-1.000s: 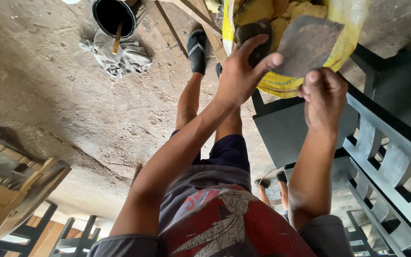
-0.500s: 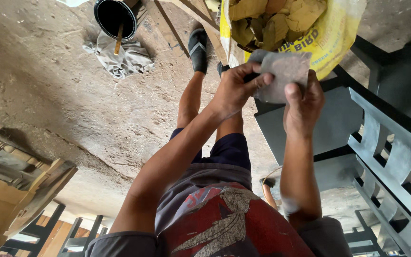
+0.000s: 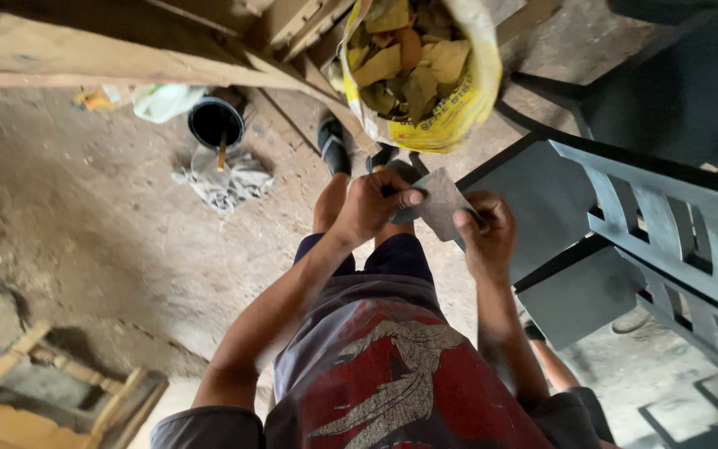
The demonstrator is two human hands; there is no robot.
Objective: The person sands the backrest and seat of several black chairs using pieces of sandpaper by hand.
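Grey abrasive sheet (image 3: 442, 204) is held in front of the body, gripped at its two edges above the knees. It is pinched on one side by the left hand (image 3: 371, 204), thumb laid across the top, and on the other by the right hand (image 3: 484, 233), fingers closed around the edge. Just beyond the sheet, a yellow sack (image 3: 425, 71) filled with folded yellowish pieces is seen. Dark grey painted chairs (image 3: 625, 224) stand just beside the right hand. A black bucket (image 3: 215, 123) on a rag (image 3: 226, 183) is noted on the dirt floor, well apart to the left.
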